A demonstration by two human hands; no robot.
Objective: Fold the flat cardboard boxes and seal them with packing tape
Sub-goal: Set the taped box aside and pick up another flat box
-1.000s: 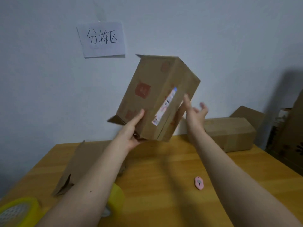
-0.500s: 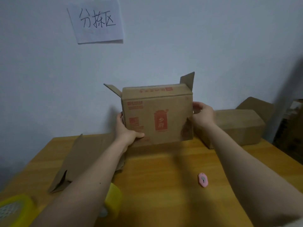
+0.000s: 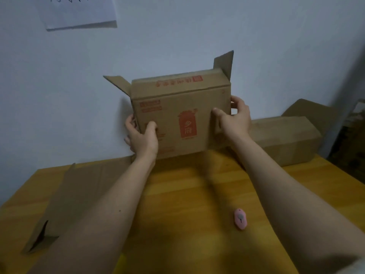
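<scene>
Cardboard box [image 3: 180, 115]: far on the tabletop [image 3: 197, 194], end flaps up.
Left grip [image 3: 141, 137]: curled round its left edge.
Right grip [image 3: 234, 119]: clasping the right edge.
Handling: probably light, stiff; hold by the side edges.

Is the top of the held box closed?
Partly. One long flap lies folded over the box, but both end flaps stand open.

Box [image 3: 180, 115] on table [image 3: 197, 194] centre, flat cardboard [image 3: 79, 194] left, cutter [image 3: 240, 218] front-right
</scene>
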